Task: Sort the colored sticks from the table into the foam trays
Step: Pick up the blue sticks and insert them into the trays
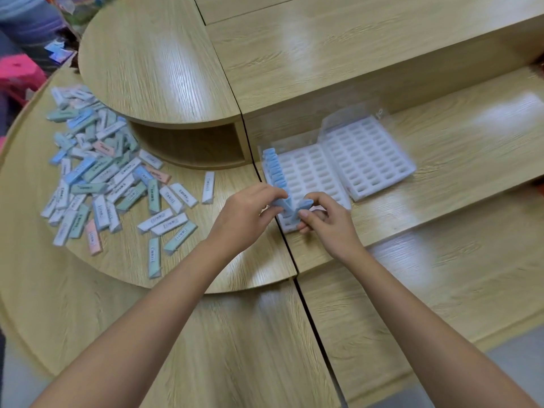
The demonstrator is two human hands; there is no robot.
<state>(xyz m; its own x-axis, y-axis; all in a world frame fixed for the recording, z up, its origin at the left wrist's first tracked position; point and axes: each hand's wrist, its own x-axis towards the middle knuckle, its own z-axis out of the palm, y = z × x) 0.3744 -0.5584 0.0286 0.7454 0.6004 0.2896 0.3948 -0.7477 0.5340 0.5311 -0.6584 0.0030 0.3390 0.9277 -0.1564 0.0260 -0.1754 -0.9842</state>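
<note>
We are holding both hands close together over the near end of the near tray (pixel 315 175). Our left hand (pixel 250 213) is curling its fingers round one end of a blue stick (pixel 279 202). Our right hand (pixel 326 222) is pinching a second stick (pixel 305 205) between thumb and forefinger, its other fingers curling loosely below. The two sticks are leaning together in a V (blur is hiding whether they are touching the foam). A row (pixel 273 167) of blue sticks is standing along that tray's left edge, at eleven o'clock from the hands. The far tray (pixel 371 160) is lying just beside it, at one o'clock. The pile (pixel 97 178) of mixed sticks is lying on the table (pixel 206 334) at nine to ten o'clock, well apart from the trays.
</note>
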